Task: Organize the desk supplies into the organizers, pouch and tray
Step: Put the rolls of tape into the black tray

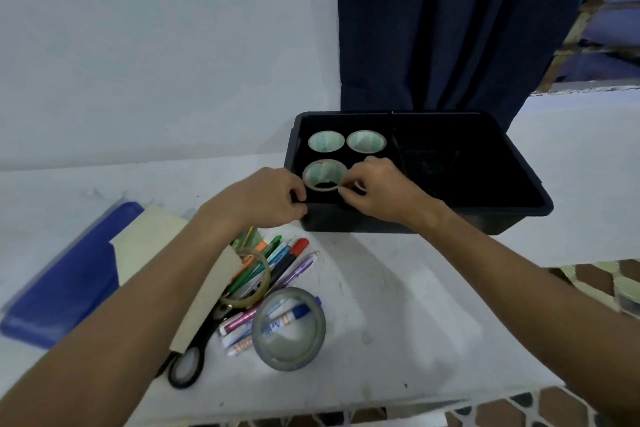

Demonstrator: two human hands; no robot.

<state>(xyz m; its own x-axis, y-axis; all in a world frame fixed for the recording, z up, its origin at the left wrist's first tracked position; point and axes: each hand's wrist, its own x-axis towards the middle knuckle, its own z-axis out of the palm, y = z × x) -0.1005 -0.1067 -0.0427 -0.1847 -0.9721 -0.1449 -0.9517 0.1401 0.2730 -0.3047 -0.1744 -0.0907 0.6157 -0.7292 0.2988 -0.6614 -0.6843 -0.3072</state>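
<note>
A black tray (512,163) stands at the back of the white table, with two tape rolls (326,141) (366,141) lying flat in its far left corner. A third tape roll (325,175) sits nearer the front wall. My right hand (377,189) pinches its right rim. My left hand (273,196) is at the tray's front left edge, fingers curled beside the roll's left side. Pens and markers (277,263) lie in a pile below, with a thin clear tape ring (247,279), black scissors (194,350) and a large grey tape roll (289,328).
A blue folder (62,284) with a beige card (152,236) on it lies at the left. A dark blue curtain (450,24) hangs behind the tray. A small dark object (429,159) rests inside the tray's middle. The table's front edge runs along the bottom.
</note>
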